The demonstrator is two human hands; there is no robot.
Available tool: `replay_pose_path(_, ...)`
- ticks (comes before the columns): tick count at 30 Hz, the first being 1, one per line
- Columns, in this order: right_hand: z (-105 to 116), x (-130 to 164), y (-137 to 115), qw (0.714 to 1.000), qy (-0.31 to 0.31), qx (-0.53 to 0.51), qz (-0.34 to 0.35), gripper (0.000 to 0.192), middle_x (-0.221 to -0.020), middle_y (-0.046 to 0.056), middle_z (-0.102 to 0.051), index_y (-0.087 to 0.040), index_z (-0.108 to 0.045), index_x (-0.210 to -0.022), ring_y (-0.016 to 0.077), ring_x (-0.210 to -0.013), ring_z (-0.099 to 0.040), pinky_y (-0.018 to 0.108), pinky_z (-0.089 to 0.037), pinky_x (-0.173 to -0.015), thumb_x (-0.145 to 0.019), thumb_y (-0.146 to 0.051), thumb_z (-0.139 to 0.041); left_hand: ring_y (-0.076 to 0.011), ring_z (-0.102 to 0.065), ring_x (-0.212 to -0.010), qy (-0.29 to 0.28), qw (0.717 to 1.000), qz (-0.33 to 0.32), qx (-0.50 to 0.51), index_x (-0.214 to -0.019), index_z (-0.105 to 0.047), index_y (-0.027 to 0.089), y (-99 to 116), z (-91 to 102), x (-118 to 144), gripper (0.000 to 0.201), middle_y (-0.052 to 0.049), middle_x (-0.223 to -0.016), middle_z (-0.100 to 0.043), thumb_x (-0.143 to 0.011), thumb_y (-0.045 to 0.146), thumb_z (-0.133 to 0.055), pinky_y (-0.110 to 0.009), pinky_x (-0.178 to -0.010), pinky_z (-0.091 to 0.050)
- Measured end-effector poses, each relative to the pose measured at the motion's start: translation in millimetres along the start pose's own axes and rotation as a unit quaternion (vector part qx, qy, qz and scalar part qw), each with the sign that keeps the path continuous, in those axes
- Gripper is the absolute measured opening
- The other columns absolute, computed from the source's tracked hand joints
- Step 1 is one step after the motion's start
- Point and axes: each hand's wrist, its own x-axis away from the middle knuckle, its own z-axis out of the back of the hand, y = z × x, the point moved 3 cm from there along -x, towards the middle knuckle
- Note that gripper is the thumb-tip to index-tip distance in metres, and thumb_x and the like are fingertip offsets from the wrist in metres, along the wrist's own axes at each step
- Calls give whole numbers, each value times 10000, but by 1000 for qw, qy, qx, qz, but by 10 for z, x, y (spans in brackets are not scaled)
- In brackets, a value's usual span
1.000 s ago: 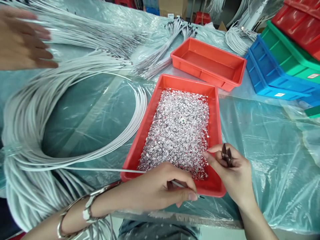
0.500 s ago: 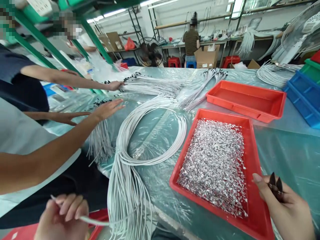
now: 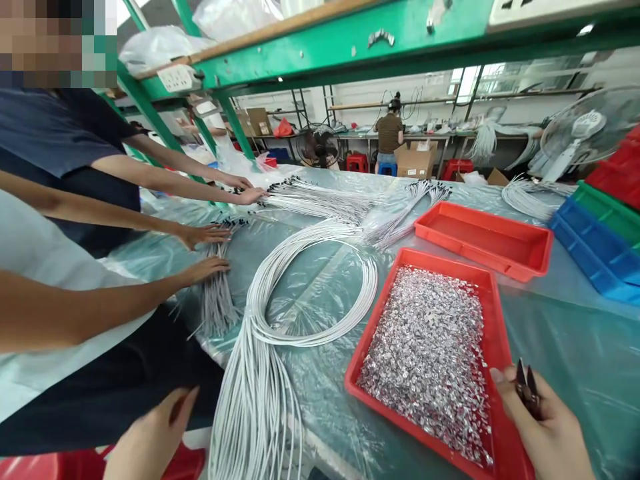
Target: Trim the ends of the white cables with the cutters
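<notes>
Right hand grips a small dark cutter over the tray corner; left hand hangs empty off the table edge.

The right hand [image 3: 547, 433], at lower right, has its fingers curled tight around a pair of dark cutters [image 3: 527, 393]. The tool's long axis runs nearly upright in view, its two pointed tips aimed up and away from the wearer. It sits above the near right corner of the red tray [image 3: 500, 347] filled with silver metal bits [image 3: 430, 353]. The left hand [image 3: 150, 437] hangs low, below the table edge, fingers loosely together and holding nothing, just left of the white wire bundle [image 3: 260, 393], which droops over the edge. Co-workers' hands [image 3: 207, 267] press on wire ends further left.
</notes>
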Motion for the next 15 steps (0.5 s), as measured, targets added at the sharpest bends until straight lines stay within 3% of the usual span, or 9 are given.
replay_pose_path(2, -6, -27, 72, 999, -26, -27, -19, 400, -710, 7, -648, -172, -647, -803, 181, -698, -618, 203, -495, -659, -593, -503, -727, -197, -675, -605, -55, 992, -106, 35, -783, -665, 187, 400, -70, -195, 330, -35, -717, -697, -906, 424, -472, -242, -528, -493)
replay_pose_path(5, -22, -57, 101, 998, -46, -27, 27, 352, -700, 4, -638, -178, -635, -800, 176, -676, -604, 213, -490, -645, -639, -479, -723, -161, -680, -783, -125, 947, -286, 75, -888, -676, 213, 1291, -390, -388, 275, -6, -850, -709, -940, 394, -475, -231, -716, -520)
replay_pose_path(7, -36, -57, 63, 997, -38, -16, 68, 314, -654, -6, -609, -181, -625, -762, 160, -610, -568, 215, -472, -586, -675, -472, -703, -149, -663, -827, -137, 916, -369, 79, -978, -657, 182, 1886, -676, -460, 208, -19, -921, -694, -956, 336, -519, -274, -778, -529)
replay_pose_path(9, -57, -49, 6, 995, -23, -12, 94, 306, -615, -13, -583, -184, -609, -716, 152, -566, -543, 219, -460, -546, -691, -479, -686, -170, -656, -851, -127, 897, -419, 65, -1006, -635, 129, 2334, -939, -506, 198, -52, -970, -673, -950, 308, -572, -353, -791, -547)
replay_pose_path(12, -75, -48, -48, 994, -8, -5, 111, 321, -582, -9, -586, -182, -605, -690, 160, -536, -549, 231, -469, -524, -697, -496, -673, -193, -649, -916, -95, 882, -460, 44, -1072, -619, 126, 2581, -1165, -514, 207, -71, -1054, -650, -945, 287, -591, -389, -810, -558)
replay_pose_path(15, -29, -54, -2, 995, -16, 10, 103, 352, -649, 23, -657, -164, -647, -759, 189, -589, -603, 247, -496, -563, -697, -508, -688, -223, -627, -1015, -86, 863, -497, 32, -1150, -592, 135, 2320, -1154, -347, 245, -89, -1144, -623, -947, 272, -583, -434, -875, -539)
